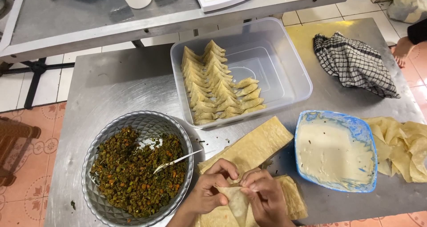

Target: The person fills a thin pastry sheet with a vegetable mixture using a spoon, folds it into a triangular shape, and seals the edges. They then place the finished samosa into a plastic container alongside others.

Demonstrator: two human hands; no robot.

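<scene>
From the head camera I am looking down on a steel table (111, 82). At the bottom centre of the frame my left hand (209, 192) and right hand (263, 196) meet over a pale pastry strip (235, 201). Both hands grasp it: the fingertips of each pinch its upper edge together, with the sheet bent between them into what looks like a cone or pocket. It is held just above the stack of pastry strips (255, 146), which lies in the lower middle of the frame.

To the lower left sits a patterned metal bowl (133, 119) of dark green minced filling (129, 178), and a spoon (175, 161) rests in it with its handle pointing toward my hands. Lower right holds a blue square bowl (361, 133) of whitish paste (333, 153), with loose pastry pieces (407, 147) beyond it at the right edge. At upper centre a clear plastic tub (284, 82) holds rows of folded triangles (213, 84). A checked cloth (353, 64) lies at the upper right.

I judge the step in hand to be the shaping of the pocket, before any filling goes in. The next move seems to call for one hand to keep the fold shut while the other frees itself for the spoon, without letting the cone spring open.
</scene>
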